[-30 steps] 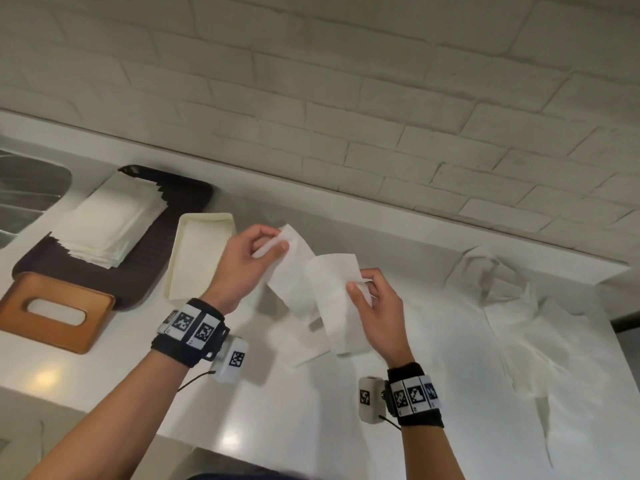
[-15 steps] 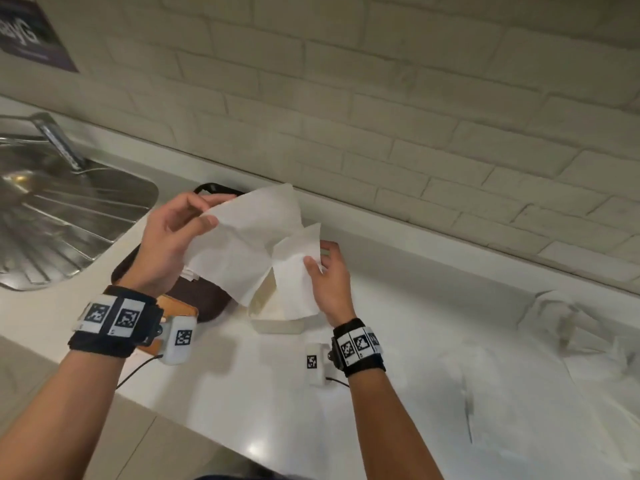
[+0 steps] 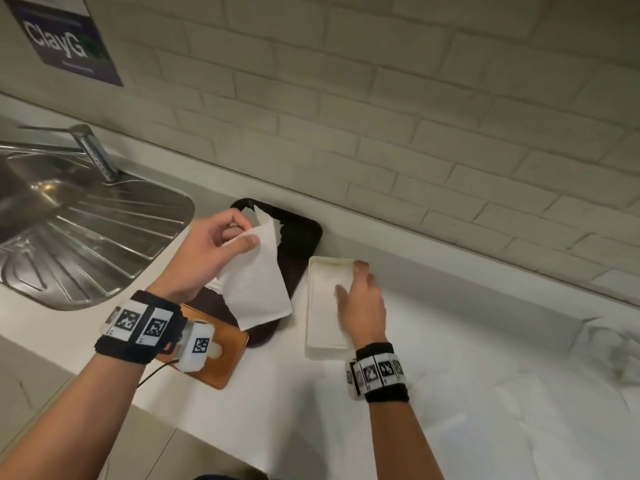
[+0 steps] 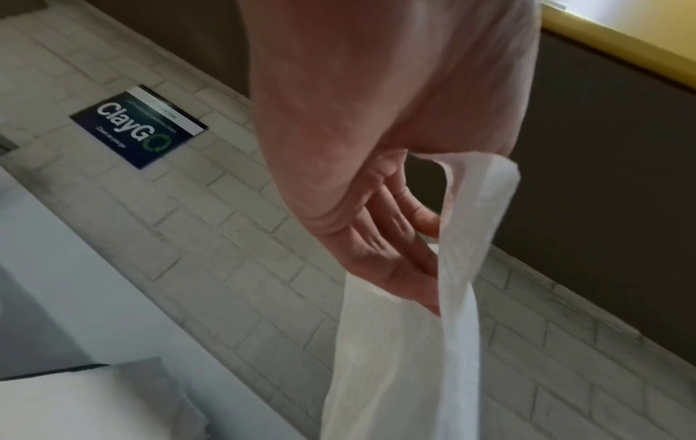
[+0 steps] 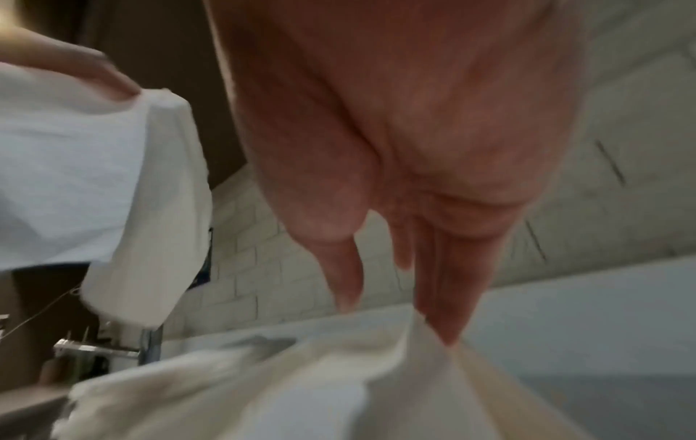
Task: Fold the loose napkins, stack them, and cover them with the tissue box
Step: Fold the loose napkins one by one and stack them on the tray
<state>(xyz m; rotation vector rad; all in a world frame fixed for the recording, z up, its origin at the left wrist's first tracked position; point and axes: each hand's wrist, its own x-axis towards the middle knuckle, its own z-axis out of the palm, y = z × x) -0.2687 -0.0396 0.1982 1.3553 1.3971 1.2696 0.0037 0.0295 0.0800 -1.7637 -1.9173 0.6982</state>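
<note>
The left hand [image 3: 207, 252] pinches a folded white napkin [image 3: 254, 278] between thumb and fingers [image 4: 399, 238] and holds it above the dark tray [image 3: 298, 237] near the back edge of the surface [image 3: 277, 403] — the sheet hangs down over the tray's near end. Behind it, a sliver of stacked napkins [image 3: 266, 220] shows on the tray (mostly hidden by the hand). The right hand [image 3: 363, 299] is over the white tray [image 3: 325, 268] just right of the dark one, fingers [image 5: 444, 285] straight and together; the right wrist view shows their tips touching white paper, though blur keeps me from telling what exactly they press. The wooden tissue box cover [image 3: 221, 355] lies at the front edge, touching or just beside the dark tray's near end, partly under the left wrist. Loose napkins [image 3: 609, 351] lie crumpled toward the right end of the surface — well apart from both trays. A steel sink [image 3: 79, 230] sits at the left end.
</note>
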